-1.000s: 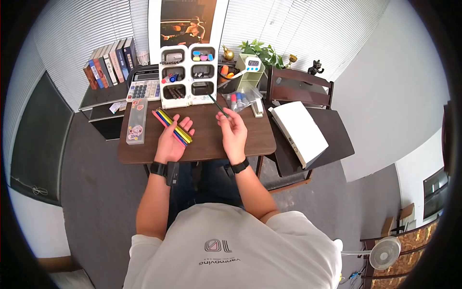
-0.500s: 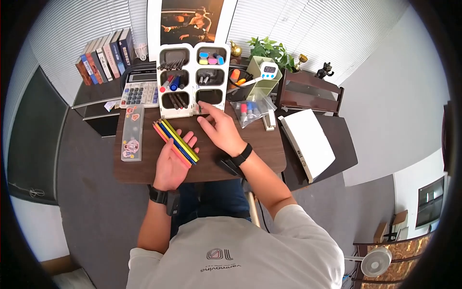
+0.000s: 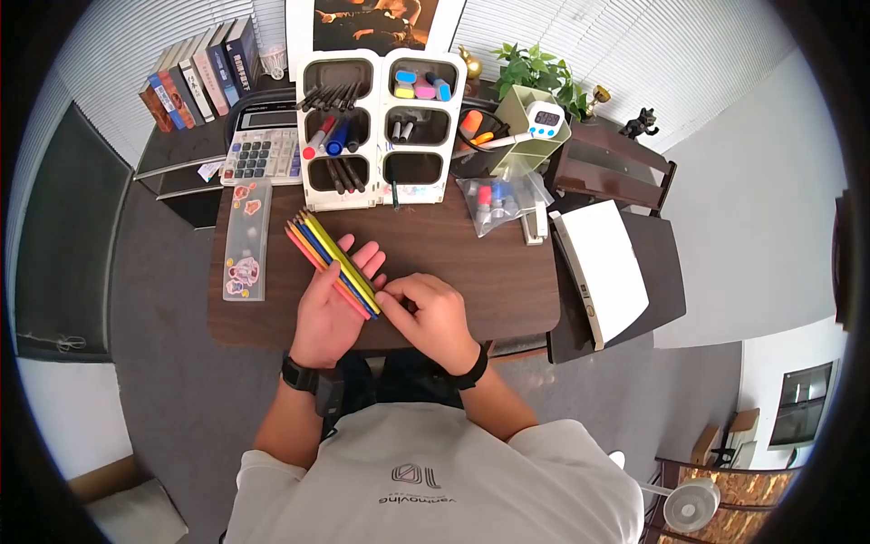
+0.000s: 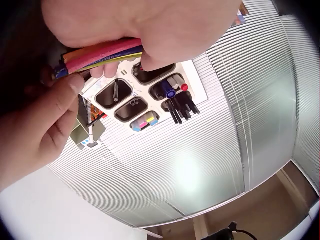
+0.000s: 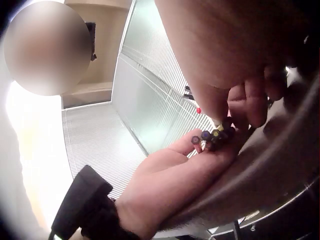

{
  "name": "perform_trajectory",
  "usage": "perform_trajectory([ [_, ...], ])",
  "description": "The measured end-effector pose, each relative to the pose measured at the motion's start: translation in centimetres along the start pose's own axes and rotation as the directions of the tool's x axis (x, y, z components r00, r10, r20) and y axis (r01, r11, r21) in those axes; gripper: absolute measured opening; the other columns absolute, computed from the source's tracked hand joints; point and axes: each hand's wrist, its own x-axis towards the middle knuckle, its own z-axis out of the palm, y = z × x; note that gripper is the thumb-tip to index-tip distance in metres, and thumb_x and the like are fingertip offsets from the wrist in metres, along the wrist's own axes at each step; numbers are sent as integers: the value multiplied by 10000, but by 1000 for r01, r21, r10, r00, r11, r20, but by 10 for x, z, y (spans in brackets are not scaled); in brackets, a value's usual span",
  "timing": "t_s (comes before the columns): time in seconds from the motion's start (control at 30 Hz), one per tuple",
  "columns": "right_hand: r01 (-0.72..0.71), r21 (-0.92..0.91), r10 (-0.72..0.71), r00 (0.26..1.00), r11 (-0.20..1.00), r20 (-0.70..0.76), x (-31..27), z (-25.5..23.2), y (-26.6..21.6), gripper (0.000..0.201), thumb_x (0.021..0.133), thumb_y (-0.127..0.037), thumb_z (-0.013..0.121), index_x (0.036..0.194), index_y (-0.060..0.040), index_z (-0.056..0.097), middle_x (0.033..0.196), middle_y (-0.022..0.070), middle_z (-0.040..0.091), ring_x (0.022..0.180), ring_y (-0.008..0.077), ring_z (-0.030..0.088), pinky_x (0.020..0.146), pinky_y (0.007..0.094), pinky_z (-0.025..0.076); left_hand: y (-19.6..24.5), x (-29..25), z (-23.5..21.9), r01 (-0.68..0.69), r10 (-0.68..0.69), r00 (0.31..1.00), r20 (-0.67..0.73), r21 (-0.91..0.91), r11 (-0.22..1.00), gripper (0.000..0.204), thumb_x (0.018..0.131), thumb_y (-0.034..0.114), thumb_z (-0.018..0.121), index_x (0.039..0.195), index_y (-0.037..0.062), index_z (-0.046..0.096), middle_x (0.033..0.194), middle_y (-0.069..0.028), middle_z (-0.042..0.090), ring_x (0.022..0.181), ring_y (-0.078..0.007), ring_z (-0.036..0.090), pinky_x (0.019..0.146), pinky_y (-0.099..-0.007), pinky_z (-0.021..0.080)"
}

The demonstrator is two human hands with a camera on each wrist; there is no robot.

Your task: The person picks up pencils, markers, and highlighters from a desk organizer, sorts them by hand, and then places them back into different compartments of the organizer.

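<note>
My left hand (image 3: 328,317) lies palm up over the desk, its thumb across a bundle of coloured pencils (image 3: 337,265) in pink, blue, yellow and other colours. My right hand (image 3: 433,319) pinches at the lower end of that bundle; the left wrist view shows its thumb (image 4: 62,95) against the pencil ends (image 4: 60,72). Beyond the hands stands a white organizer (image 3: 376,181) with six compartments. A dark green pencil (image 3: 395,194) stands in its lower right compartment, while black pens (image 3: 331,96), markers (image 3: 337,138) and highlighters (image 3: 423,88) fill others.
A sticker-covered pencil case (image 3: 246,249) and a calculator (image 3: 263,156) lie on the left. To the right are a plastic bag of bottles (image 3: 500,199), a stapler (image 3: 535,225), a green holder (image 3: 527,136) and a thick white book (image 3: 605,267) on a side surface.
My right hand has come back from the organizer to the bundle in my left hand. The dark green pencil it held earlier now stands in the lower right compartment.
</note>
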Motion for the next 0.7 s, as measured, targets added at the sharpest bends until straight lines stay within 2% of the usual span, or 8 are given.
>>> perform_trajectory([
  [0.17, -80, 115, 86, 995, 990, -52, -6, -1, 1, 93, 878, -112, 771, 854, -51, 705, 779, 58, 701, 654, 170, 668, 587, 314, 525, -1, 0, -3, 5, -5, 1000, 6, 51, 999, 475, 1102, 266, 429, 1539, 91, 358, 1514, -184, 478, 1407, -315, 466, 1163, -484, 390],
  [0.23, -257, 418, 331, 937, 871, -115, -14, 0, 7, 70, 922, -67, 745, 899, -30, 690, 813, 27, 730, 693, 94, 669, 578, 266, 514, 0, 1, -2, 3, -4, 1000, 19, 67, 998, 473, 1100, 265, 434, 1534, 92, 361, 1504, -177, 484, 1398, -308, 474, 1163, -481, 387],
  [0.3, -193, 548, 327, 932, 814, -157, -20, 1, 21, 49, 973, -48, 694, 1003, -19, 666, 884, 38, 747, 771, 78, 687, 634, 239, 531, 0, 0, 2, -5, 5, 1000, 8, 17, 1000, 463, 1098, 278, 437, 1517, 90, 380, 1490, -168, 492, 1389, -297, 479, 1170, -476, 376],
  [0.37, -122, 808, 475, 855, 577, -209, -21, -7, 20, 88, 991, -19, 652, 1078, -24, 635, 917, 71, 744, 791, 127, 709, 684, 251, 555, -2, -1, -1, -3, 2, 1000, 28, 21, 1000, 492, 1099, 296, 429, 1539, 85, 364, 1523, -180, 465, 1409, -301, 461, 1180, -479, 360],
  [0.43, -28, 853, 455, 854, 521, -250, -24, -11, 31, 129, 1003, 10, 616, 1126, -27, 602, 951, 112, 742, 838, 167, 723, 738, 270, 569, 1, -3, 3, -3, 3, 1000, -11, 4, 1000, 527, 1102, 308, 415, 1569, 79, 332, 1560, -198, 429, 1427, -311, 446, 1187, -485, 351],
  [0.5, 187, 918, 465, 816, 350, -344, -21, -17, 37, 134, 1009, 13, 605, 1137, -25, 590, 970, 131, 740, 863, 182, 722, 749, 287, 572, 1, -2, 1, 8, -8, 1000, -5, 1, 1000, 555, 1102, 316, 412, 1592, 77, 301, 1583, -215, 399, 1439, -320, 434, 1192, -492, 343],
  [0.57, 224, 898, 434, 814, 379, -387, -19, -21, 39, 150, 1014, 17, 597, 1156, -26, 581, 1016, 150, 742, 917, 197, 727, 806, 311, 583, 1, -2, 0, 4, -4, 1000, -6, -6, 1000, 550, 1102, 318, 414, 1586, 77, 312, 1579, -217, 403, 1438, -324, 435, 1192, -493, 342],
  [0.7, 5, 794, 427, 841, 608, -331, 2, -20, 24, 142, 1011, 16, 610, 1150, -9, 598, 1088, 139, 741, 1003, 177, 720, 882, 293, 576, 0, -1, 0, 8, -8, 1000, 10, -10, 1000, 546, 1101, 317, 413, 1583, 77, 320, 1572, -217, 410, 1430, -324, 442, 1188, -491, 346],
])
